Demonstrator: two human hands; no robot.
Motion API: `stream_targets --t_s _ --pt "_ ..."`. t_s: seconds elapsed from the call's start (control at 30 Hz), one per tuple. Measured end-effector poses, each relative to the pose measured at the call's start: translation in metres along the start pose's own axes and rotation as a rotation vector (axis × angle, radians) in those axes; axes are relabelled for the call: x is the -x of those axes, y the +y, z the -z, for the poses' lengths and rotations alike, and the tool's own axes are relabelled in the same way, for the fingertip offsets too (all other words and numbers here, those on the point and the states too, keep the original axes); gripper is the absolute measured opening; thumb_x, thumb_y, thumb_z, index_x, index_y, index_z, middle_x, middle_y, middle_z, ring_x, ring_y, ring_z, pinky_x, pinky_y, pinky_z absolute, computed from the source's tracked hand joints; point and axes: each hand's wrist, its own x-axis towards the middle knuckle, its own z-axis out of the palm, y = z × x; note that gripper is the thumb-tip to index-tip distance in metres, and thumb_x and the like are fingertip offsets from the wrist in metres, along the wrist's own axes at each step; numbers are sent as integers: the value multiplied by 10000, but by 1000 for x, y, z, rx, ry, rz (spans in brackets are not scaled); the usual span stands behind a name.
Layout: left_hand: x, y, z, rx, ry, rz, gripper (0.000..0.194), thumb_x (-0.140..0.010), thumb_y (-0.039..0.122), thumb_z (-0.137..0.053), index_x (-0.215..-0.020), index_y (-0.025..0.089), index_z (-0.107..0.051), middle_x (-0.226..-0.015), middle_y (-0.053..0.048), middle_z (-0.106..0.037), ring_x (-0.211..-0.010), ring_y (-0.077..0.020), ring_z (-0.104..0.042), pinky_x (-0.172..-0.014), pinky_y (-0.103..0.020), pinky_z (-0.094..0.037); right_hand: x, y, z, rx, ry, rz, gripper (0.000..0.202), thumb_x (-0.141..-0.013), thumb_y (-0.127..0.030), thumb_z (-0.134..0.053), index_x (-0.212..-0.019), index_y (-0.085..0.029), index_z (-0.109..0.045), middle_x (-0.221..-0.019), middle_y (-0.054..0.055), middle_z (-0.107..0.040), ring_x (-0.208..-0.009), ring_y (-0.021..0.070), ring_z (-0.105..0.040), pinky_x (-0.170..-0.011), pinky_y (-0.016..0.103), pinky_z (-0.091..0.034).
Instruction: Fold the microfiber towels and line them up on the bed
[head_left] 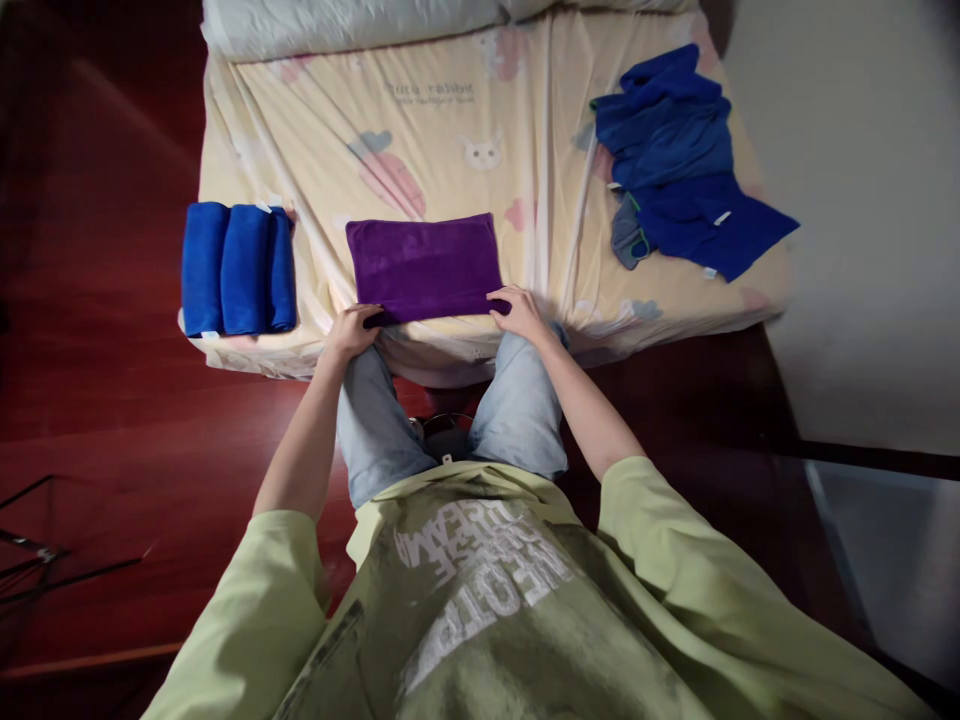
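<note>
A purple cloth (424, 268) lies flat as a rectangle on the patterned bed sheet (315, 120), close to the bed's near edge. My left hand (355, 328) pinches its near left corner between thumb and fingers. At the near right corner, my right hand (517, 312) has the cloth's edge between thumb and fingertips. Both hands rest low at the bed's edge, above my knees, with the purple cloth stretched between them.
Rolled blue cloths (244, 270) sit side by side at the bed's left edge. Crumpled blue cloths (667, 150) lie in a loose pile on the right, with a grey piece (628, 232) beside them. A pale quilt (337, 25) runs along the far side.
</note>
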Motion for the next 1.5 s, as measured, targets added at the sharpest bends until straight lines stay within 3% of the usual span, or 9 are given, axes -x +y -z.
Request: stream_targets --t_s 0.23,0.53,0.83,1.1,1.5 --pt "-5 -6 -4 -15 26 15 707 -648 123 -567 -1336 162 -724 -1386 -104 -696 -1376 -314 -575 -1240 -448 -400 -5 17 -11 99 -78 15 536 -753 -106 -714 -1269 -243 -761 -1348 65 -722 -1337 297 -615 -1229 524 -446" --pt "-7 -10 -7 -23 35 53 756 -624 87 -547 -1361 150 -707 -1421 -110 -674 -1411 -303 -548 -1247 -431 -384 -6 14 -10 125 -95 7 658 -734 -46 -661 -1367 -221 -713 -1459 70 -659 -1423 320 -557 -1281 549 -392" --pt "-5 -5 -4 13 75 127 707 -694 81 -543 -1375 184 -703 -1417 -82 -681 -1396 -290 -570 -1258 -435 -381 -6 13 -8 92 -43 -41 641 -767 -80 -669 -1391 -225 -695 -1466 80 -649 -1447 316 -532 -1301 538 -376" --pt "-6 -10 -6 23 92 127 627 -782 75 -497 -1370 138 -704 -1427 -138 -668 -1388 -294 -586 -1237 -430 -406 -8 11 -9 117 -10 -76 539 -819 -67 -590 -1313 -224 -736 -1410 82 -682 -1386 290 -588 -1265 494 -429" --pt "-6 -10 -4 63 154 108 546 -810 99 -456 -1281 135 -730 -1309 -128 -724 -1249 -260 -650 -1161 -387 -461 -8 11 -8 86 62 -107 481 -865 -94 -518 -1265 -236 -744 -1301 68 -737 -1285 287 -643 -1194 473 -489"
